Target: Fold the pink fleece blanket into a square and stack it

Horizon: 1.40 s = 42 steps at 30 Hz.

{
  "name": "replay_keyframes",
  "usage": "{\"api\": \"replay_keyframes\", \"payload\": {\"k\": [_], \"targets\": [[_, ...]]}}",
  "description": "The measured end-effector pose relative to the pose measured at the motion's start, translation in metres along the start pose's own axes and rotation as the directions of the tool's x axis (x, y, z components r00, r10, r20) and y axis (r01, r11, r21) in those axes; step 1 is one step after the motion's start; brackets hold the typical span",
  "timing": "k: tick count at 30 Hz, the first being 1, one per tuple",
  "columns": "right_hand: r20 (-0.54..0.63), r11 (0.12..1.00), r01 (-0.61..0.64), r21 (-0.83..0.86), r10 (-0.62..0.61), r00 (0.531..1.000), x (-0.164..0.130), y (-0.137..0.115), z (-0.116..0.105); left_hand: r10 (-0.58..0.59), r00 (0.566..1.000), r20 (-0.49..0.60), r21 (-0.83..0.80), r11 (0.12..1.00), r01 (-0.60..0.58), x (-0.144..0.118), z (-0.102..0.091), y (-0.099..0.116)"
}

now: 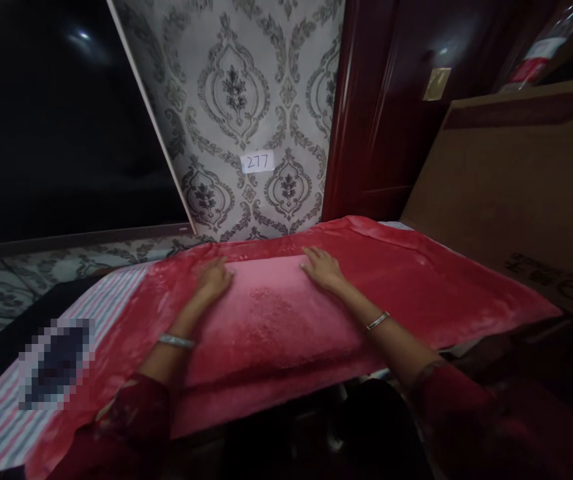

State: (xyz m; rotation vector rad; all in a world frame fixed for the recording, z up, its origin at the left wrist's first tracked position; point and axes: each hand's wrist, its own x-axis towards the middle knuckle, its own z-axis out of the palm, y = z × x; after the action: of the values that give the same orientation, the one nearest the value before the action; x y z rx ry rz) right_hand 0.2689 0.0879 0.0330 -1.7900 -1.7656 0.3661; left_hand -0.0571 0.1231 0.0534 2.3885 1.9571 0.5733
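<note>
- Pink panel point(266, 280): lies at centre on the spread red cloth point(391, 273); shades from pale pink at the far edge to red nearer the body. Join with the red cloth: cannot tell.
- Left hand point(215, 277): rests palm down at the far left corner of the panel, fingers extended, not clenched.
- Right hand point(322, 268): rests palm down at the far right corner of the panel, fingers extended and slightly spread, not gripping.
- Left bracelet point(175, 341): circles the left wrist.
- Right bracelet point(378, 321): circles the right forearm near the wrist.
- Sleeves point(131, 420): dark red, cover both arms down to the forearms.
- Red cloth: extends to both sides of the panel, raised in soft folds at the far edge.
- Striped sheet point(109, 297): shows beneath the red cloth at left.
- Blurred patch point(56, 363): covers a dark item on the sheet; identity hidden.
- Screen point(56, 133): stands at upper left, dark.
- Wallpaper point(236, 53): bears a damask pattern and a label point(258, 161) marked 277.
- Wood panel point(381, 120): adjoins the wallpaper, carries a gold plate point(437, 84).
- Box point(521, 173): cardboard, stands at right beside the red cloth.
- Bottle point(536, 63): shows above the box, tilted.
</note>
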Motion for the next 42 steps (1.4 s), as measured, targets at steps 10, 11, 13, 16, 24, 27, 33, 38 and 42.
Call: {"api": "replay_keyframes", "payload": {"k": [10, 11, 13, 16, 24, 27, 33, 38, 42], "targets": [[0.102, 0.936, 0.119, -0.33, -0.09, 0.991, -0.037, -0.012, 0.046, 0.032, 0.969, 0.245, 0.17, 0.983, -0.075, -0.039, 0.045, 0.037], [0.099, 0.934, 0.122, -0.337, -0.094, 0.991, -0.037, -0.011, 0.047, 0.029, 0.967, 0.253, 0.174, 0.982, -0.075, -0.037, 0.046, 0.036], [0.097, 0.929, 0.126, -0.349, -0.098, 0.99, -0.037, -0.01, 0.048, 0.029, 0.965, 0.261, 0.178, 0.981, -0.078, -0.035, 0.048, 0.036], [0.1, 0.929, 0.11, -0.354, -0.079, 0.992, -0.038, -0.013, 0.048, 0.048, 0.967, 0.249, 0.18, 0.979, -0.095, -0.035, 0.048, 0.036], [0.235, 0.925, 0.074, -0.372, 0.017, 0.972, -0.042, 0.002, 0.015, 0.042, 0.972, 0.231, 0.203, 0.975, -0.09, -0.034, 0.046, 0.036], [0.163, 0.931, -0.069, -0.358, 0.135, 0.977, -0.057, 0.033, -0.009, 0.044, 0.973, 0.225, 0.211, 0.973, -0.092, -0.033, 0.045, 0.037], [-0.262, 0.992, -0.118, 0.034, 0.123, 0.957, -0.127, 0.088, -0.029, 0.04, 0.975, 0.217, 0.213, 0.973, -0.087, -0.034, 0.042, 0.045], [-0.3, 0.975, 0.01, 0.222, 0.059, 0.952, -0.179, 0.077, -0.019, 0.036, 0.97, 0.24, 0.144, 0.987, -0.073, -0.028, 0.033, 0.044], [-0.284, 0.969, -0.001, 0.247, 0.074, 0.956, -0.2, 0.069, -0.02, 0.069, 0.96, 0.272, 0.033, 0.996, -0.081, -0.033, 0.016, 0.025]]}}
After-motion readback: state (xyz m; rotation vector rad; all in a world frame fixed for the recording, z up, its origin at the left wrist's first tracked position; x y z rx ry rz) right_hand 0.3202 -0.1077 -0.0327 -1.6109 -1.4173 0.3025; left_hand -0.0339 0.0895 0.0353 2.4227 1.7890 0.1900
